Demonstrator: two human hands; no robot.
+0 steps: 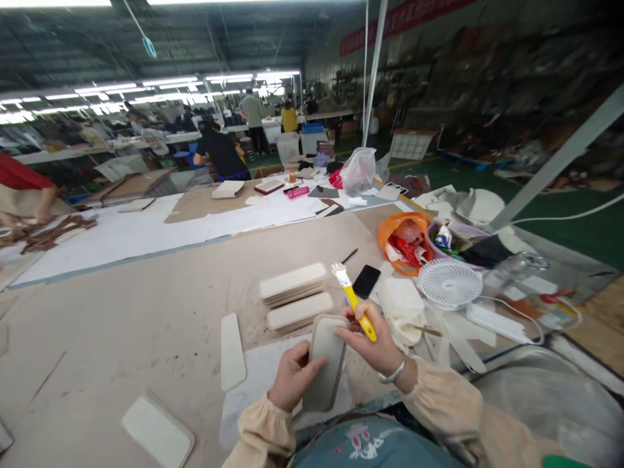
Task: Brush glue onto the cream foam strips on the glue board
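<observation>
Held panel (329,372): lying between both hands, tilting, running its long axis away from the body and leaning slightly right at the far end.
Left hand (291,378): pinching the panel's left edge between thumb and fingers, sitting nearer its middle.
Right hand (379,343): steadying the far right corner while gripping the yellow brush (359,307).
Bristles: pointing away from the panel, toward the table's far side.
Panel in hand: numbering one.
Brush: numbering one.
Stacks (299,313): numbering two, lying just beyond the panel and leftward, not showing a countable number of layers.
Loose panels (233,352): numbering two, resting left of the held one, possibly layering at lower left.
Phone (366,281): numbering one.
</observation>
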